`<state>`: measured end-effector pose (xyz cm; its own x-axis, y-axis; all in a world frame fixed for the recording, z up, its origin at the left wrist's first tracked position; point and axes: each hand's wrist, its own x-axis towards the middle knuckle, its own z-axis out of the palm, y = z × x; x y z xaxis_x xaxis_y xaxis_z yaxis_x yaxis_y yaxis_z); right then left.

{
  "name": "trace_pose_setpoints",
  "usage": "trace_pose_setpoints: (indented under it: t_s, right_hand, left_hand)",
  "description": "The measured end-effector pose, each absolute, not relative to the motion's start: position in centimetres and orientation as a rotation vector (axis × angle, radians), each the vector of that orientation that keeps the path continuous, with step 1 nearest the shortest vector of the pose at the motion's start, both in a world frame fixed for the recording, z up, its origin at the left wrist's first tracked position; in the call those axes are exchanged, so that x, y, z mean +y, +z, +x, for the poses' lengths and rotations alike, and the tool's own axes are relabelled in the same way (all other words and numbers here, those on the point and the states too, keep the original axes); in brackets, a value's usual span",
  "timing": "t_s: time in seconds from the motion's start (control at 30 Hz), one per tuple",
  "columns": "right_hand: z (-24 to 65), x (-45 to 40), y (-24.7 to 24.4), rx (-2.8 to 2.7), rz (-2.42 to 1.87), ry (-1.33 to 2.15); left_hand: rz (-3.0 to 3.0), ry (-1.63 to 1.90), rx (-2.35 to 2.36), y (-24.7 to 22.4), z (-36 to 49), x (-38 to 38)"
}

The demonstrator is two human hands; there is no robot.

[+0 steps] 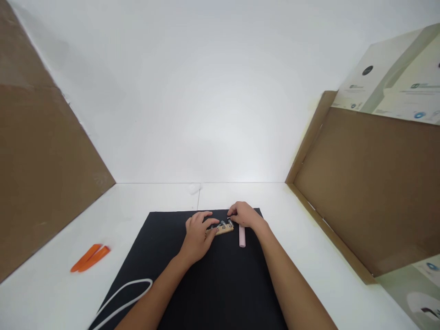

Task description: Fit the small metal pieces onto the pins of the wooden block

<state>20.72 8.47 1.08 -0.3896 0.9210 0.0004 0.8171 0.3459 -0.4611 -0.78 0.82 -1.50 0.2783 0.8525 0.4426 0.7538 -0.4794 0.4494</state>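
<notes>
My left hand [198, 237] grips the left end of a small pale wooden strip [226, 229] with thumb and fingers. Several small shiny metal hooks or fittings [223, 224] sit along the strip; their exact kind is too small to tell. At the strip's right end, my right hand [245, 214] has its thumb and fingertips pinched close by the last fitting. Whatever lies between those fingertips is too small to name. Just below the right hand lies a pale pink tube [242, 238], its upper end partly hidden by the hand.
A black mat [220, 288] lies under both hands on the white table [55, 293]. Two orange strips [90, 259] rest at the left. A white cord [120, 289] loops by my left forearm. A small white scrap [194, 188] lies near the back wall. Brown cardboard panels [371, 183] flank both sides.
</notes>
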Motion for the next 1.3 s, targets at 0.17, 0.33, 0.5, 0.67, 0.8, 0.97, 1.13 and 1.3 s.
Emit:
trace_pose_setpoints:
  t_s: [0.17, 0.33, 0.5, 0.67, 0.8, 0.97, 1.13, 1.3]
  right_hand:
    - [20.7, 8.6, 0.9, -2.345, -1.552, 0.595]
    - [20.9, 8.7, 1.0, -2.325, -1.586, 0.597]
    - [21.5, 8.5, 1.7, -2.305, -1.631, 0.583]
    - [21.7, 8.2, 2.4, -2.305, -1.687, 0.617]
    - [21.7, 7.9, 2.9, -2.278, -1.786, 0.642]
    - [22.1, 7.3, 3.7, -2.164, -2.010, 0.635]
    - [22.1, 6.6, 4.5, -2.018, -2.146, 0.685]
    - [21.5, 6.6, 3.7, -1.820, -2.209, 1.021]
  left_hand:
    - [2.460, 0.977, 1.507, -1.7, -0.2, 0.6]
    - [2.430, 1.023, 1.537, -2.0, 0.3, 0.5]
    - [2.326, 1.109, 1.700, -1.7, 0.7, 0.1]
    - [2.356, 1.114, 1.739, -1.4, 0.8, -0.1]
    - [2.349, 1.113, 1.674, -1.3, 0.8, 0.0]
    - [2.362, 1.017, 1.512, -1.6, 0.0, 0.2]
    - [2.345, 1.014, 1.492, -2.0, -1.1, 0.5]
    - [2.264, 0.940, 1.636, -2.0, -1.7, 1.3]
